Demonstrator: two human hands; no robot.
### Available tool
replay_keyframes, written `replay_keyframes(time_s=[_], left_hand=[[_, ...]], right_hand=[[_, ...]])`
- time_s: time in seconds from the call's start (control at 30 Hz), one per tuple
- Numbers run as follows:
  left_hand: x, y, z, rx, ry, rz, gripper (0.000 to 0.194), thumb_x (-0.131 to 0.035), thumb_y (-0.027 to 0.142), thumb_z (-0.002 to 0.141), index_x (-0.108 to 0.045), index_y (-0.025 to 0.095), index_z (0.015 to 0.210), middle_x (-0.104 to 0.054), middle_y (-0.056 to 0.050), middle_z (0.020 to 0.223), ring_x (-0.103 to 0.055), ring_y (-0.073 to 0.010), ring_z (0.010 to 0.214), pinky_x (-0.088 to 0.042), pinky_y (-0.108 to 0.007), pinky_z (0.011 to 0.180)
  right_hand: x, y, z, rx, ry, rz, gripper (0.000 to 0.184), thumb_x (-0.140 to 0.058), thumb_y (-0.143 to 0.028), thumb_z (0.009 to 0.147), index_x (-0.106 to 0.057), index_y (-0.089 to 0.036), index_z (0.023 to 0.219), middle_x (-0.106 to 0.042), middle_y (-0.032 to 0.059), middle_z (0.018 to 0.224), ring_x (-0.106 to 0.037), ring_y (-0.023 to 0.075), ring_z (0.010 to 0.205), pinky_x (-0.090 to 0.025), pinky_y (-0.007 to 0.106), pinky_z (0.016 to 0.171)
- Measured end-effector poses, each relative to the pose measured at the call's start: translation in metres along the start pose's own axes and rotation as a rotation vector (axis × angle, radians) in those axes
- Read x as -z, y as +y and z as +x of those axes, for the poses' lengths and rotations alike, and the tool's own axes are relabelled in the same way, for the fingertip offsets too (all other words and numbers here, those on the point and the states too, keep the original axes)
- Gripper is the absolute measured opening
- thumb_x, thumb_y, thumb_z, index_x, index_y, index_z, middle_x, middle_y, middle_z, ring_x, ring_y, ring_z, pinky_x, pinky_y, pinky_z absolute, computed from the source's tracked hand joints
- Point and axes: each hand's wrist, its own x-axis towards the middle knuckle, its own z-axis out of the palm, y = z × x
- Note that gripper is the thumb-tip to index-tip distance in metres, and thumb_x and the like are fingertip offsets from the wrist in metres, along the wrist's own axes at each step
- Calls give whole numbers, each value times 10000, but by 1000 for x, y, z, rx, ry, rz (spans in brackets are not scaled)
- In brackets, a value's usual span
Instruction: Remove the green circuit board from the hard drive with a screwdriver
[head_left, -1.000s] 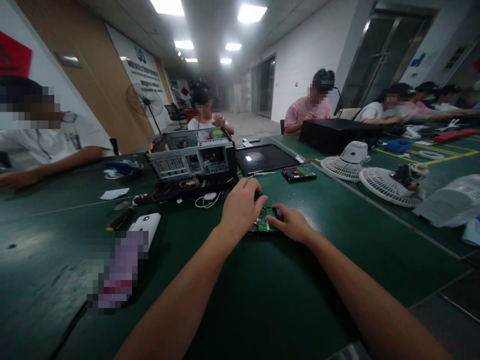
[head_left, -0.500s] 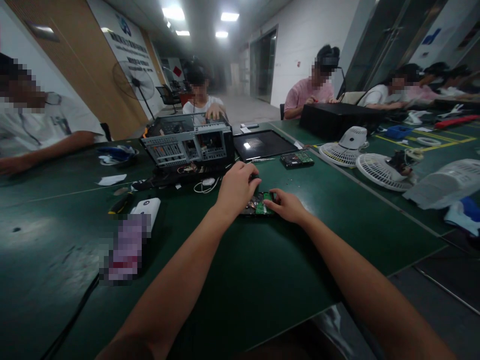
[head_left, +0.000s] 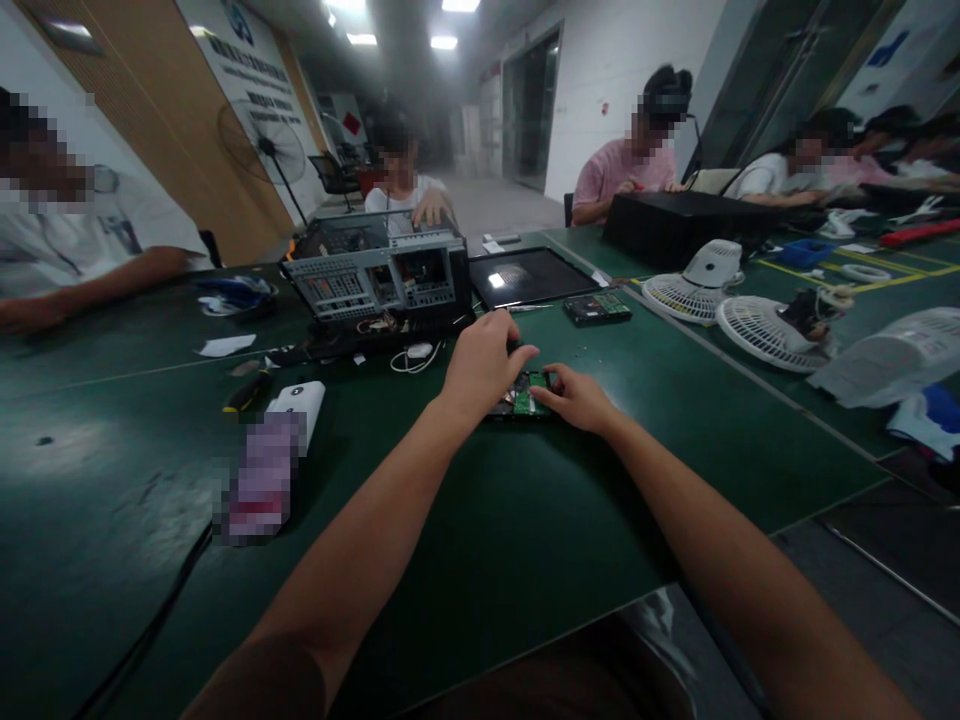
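A hard drive (head_left: 520, 408), its green circuit board face up, lies flat on the green table between my hands. My right hand (head_left: 583, 398) grips its right end, thumb over the board and fingers at the far edge. Above the drive's left part, my left hand (head_left: 484, 368) is closed with its fingertips pointing down. Something dark shows between those fingers, but the hand hides most of it. Another hard drive (head_left: 598, 308) rests farther back, slightly to the right.
An opened computer case (head_left: 375, 285) stands ahead on the left, a black panel (head_left: 536, 276) beside it. White fan parts (head_left: 772, 335) lie to the right. At left are a screwdriver (head_left: 247, 393), a white device (head_left: 304, 400) with a cable, and a white cord (head_left: 412, 358). Several people sit around the table.
The view has tilted down and shifted a little. Both hands stay at the hard drive, the left one turning slightly over it. Across the table, a person's hand has come down onto the computer case.
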Motion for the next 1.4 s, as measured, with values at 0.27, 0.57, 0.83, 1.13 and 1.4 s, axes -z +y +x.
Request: replay_keyframes(time_s=[0.27,0.57,0.83,1.13,1.4], left_hand=[[4,2,0,30,-24,21,179,-705,313,862,-574,193,885,-663,-46,890,-617,-184,832,-515,-334,767],[9,2,1,-14,-62,71,66,-672,226,892,-679,208,955,-650,-52,1008,-619,-191,905,-509,-335,825],[8,-2,3,-55,-83,86,153,-590,124,909,-702,199,982,-700,-60,1043,-647,-207,972,-511,-355,903],[2,1,0,6,4,68,208,-757,316,836,-600,185,870,-684,-58,964,-639,-198,894,-523,-343,827],[2,1,0,30,31,30,158,-707,247,851,-556,201,851,-657,-48,945,-611,-179,869,-516,-330,800]], right_hand=[[1,2,0,16,-7,15,567,-601,-594,912,-588,-199,1318,-698,38,810,-605,178,701,-372,269,606],[-1,2,0,11,10,-8,576,-607,-572,913,-571,-180,1334,-701,42,820,-617,183,707,-377,266,596],[-1,3,0,13,13,-2,566,-598,-584,911,-572,-200,1326,-697,35,826,-621,184,715,-385,264,603],[0,2,-1,10,-3,5,573,-589,-588,915,-571,-185,1323,-695,44,840,-614,184,722,-393,269,613],[2,0,-1,12,-10,0,559,-601,-565,919,-572,-187,1329,-705,46,850,-616,183,733,-402,267,630]])
